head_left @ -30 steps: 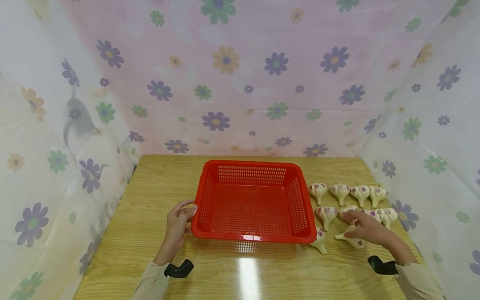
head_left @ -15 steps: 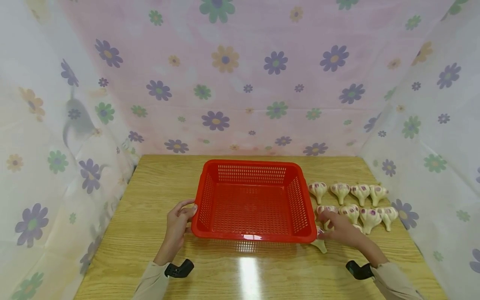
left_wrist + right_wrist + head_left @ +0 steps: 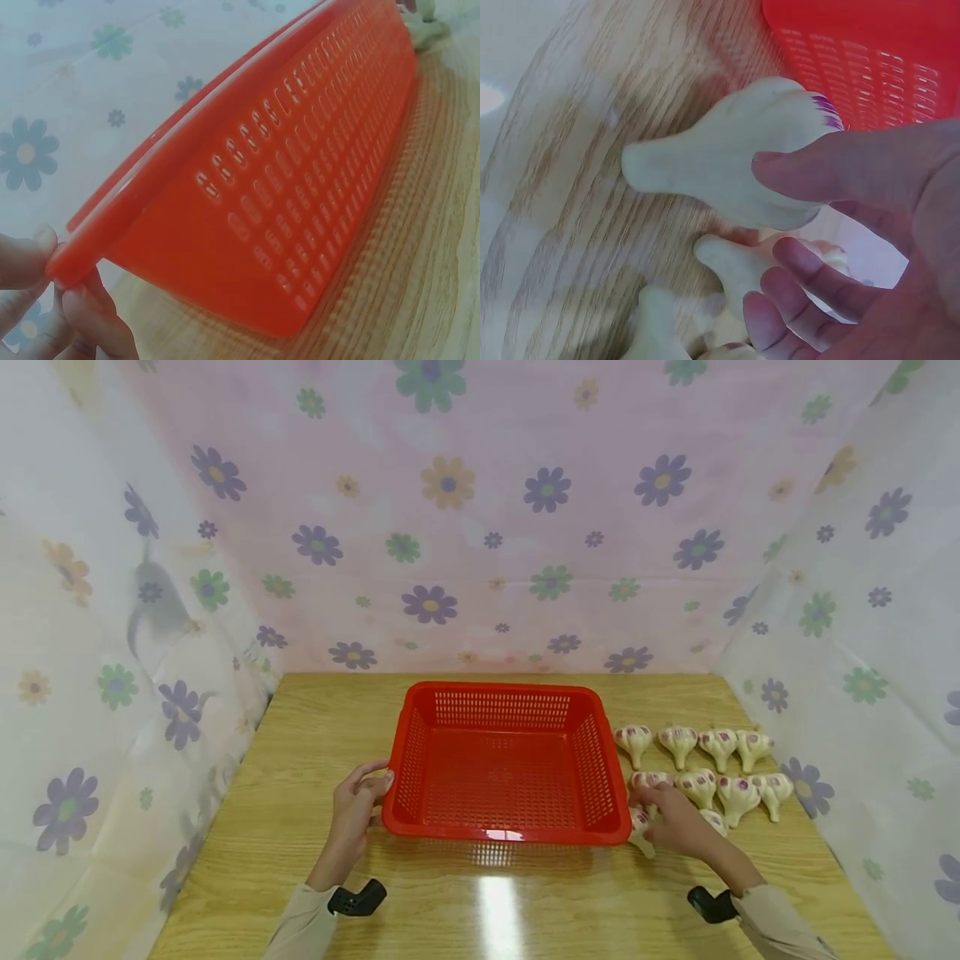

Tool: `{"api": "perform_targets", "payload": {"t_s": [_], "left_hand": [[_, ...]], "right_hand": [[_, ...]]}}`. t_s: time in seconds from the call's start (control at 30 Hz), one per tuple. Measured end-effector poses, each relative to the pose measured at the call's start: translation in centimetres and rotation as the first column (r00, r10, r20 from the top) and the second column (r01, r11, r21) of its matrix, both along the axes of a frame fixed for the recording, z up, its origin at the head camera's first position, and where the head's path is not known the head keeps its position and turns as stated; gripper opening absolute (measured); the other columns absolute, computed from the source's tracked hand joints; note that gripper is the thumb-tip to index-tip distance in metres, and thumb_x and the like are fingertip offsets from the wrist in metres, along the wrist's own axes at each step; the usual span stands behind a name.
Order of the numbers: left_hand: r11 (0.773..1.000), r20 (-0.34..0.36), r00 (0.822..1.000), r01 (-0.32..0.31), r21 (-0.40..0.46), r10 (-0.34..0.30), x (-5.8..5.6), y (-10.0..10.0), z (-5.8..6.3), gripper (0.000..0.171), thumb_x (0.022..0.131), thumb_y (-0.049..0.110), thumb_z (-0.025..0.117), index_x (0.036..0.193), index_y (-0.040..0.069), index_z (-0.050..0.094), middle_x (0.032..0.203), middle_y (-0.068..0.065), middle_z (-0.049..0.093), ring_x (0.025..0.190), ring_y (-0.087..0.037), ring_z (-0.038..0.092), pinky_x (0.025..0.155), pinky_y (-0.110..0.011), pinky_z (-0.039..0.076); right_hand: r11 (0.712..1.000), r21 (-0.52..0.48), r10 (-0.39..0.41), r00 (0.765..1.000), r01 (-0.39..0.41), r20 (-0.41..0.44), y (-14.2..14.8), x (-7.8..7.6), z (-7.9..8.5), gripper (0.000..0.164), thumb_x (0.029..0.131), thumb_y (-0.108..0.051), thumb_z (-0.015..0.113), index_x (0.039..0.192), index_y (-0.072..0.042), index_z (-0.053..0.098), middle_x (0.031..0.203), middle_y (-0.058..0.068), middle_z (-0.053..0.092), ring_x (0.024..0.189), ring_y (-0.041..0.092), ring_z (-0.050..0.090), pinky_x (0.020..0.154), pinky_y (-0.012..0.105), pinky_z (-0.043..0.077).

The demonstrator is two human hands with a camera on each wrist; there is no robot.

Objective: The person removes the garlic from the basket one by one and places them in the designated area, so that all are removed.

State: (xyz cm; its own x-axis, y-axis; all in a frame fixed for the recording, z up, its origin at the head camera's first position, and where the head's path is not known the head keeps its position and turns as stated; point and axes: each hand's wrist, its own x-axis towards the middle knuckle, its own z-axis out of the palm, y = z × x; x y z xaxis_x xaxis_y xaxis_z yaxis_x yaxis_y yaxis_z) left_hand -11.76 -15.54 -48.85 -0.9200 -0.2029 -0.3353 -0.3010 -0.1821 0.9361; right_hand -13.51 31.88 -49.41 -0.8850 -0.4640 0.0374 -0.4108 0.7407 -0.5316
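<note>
A red plastic basket [image 3: 498, 777] with slotted walls stands on the wooden table. My left hand [image 3: 354, 806] pinches its left rim between thumb and fingers; the left wrist view shows the fingertips [image 3: 97, 322] under that rim. Beside the basket's front right corner, my right hand [image 3: 675, 822] grips a garlic bulb [image 3: 727, 154], white with purple marks. The thumb lies across the bulb's side, and the index finger is partly hidden behind it. The other fingers are spread beside another garlic bulb [image 3: 739, 270].
Several garlic bulbs [image 3: 697, 787] lie in rows on the table's right part, close to the basket. Floral cloth [image 3: 480, 568] encloses the back and both sides. Bare wood [image 3: 315, 718] shows left of the basket and along the front.
My right hand has moved left from the lying bulb at the right to the bulb beside the basket and grips it. The left hand keeps its hold on the rim.
</note>
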Motion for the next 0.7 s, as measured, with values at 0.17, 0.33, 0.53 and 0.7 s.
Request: {"api": "perform_targets", "payload": {"t_s": [0.17,0.33,0.53,0.7], "left_hand": [[1.0,-0.002,1.0,0.008,-0.012,-0.008,-0.2,-0.4,-0.1,0.035,0.09,0.016,0.065,0.124,0.008,0.057,0.092,-0.008,0.065,0.072,-0.021,0.066,0.054,-0.036,0.055],[1.0,-0.012,1.0,-0.005,-0.025,0.005,-0.5,-0.8,-0.4,0.035,0.089,0.016,0.066,0.122,0.008,0.058,0.091,-0.007,0.066,0.072,-0.021,0.066,0.052,-0.035,0.055],[0.996,0.014,1.0,0.026,-0.081,-0.025,0.1,-1.1,-0.9,0.036,0.089,0.023,0.067,0.122,0.01,0.059,0.099,-0.007,0.066,0.073,-0.021,0.065,0.052,-0.033,0.054],[0.991,0.038,0.999,0.01,-0.137,-0.005,1.0,-2.4,-1.0,0.04,0.089,0.025,0.067,0.124,0.008,0.058,0.102,-0.007,0.065,0.073,-0.018,0.063,0.055,-0.037,0.055]], "right_hand": [[1.0,0.003,-0.023,0.999,0.023,0.03,-0.5,0.2,0.2,0.042,0.061,0.007,0.076,0.099,-0.007,0.064,0.092,0.007,0.058,0.084,0.026,0.047,0.062,0.034,0.041],[1.0,-0.003,0.02,1.0,-0.02,-0.004,-1.5,-0.2,0.1,0.046,0.068,-0.014,0.083,0.108,-0.006,0.063,0.099,0.01,0.06,0.086,0.027,0.053,0.064,0.036,0.045],[0.999,0.023,0.045,0.998,-0.044,-0.038,-1.3,-0.1,-0.5,0.037,0.067,-0.01,0.082,0.097,-0.009,0.062,0.091,0.007,0.057,0.07,0.014,0.047,0.054,0.025,0.04],[0.999,0.041,0.012,1.0,-0.012,0.015,-1.0,0.1,0.2,0.038,0.069,-0.013,0.082,0.102,-0.009,0.063,0.094,0.008,0.057,0.082,0.024,0.05,0.065,0.037,0.041]]}}
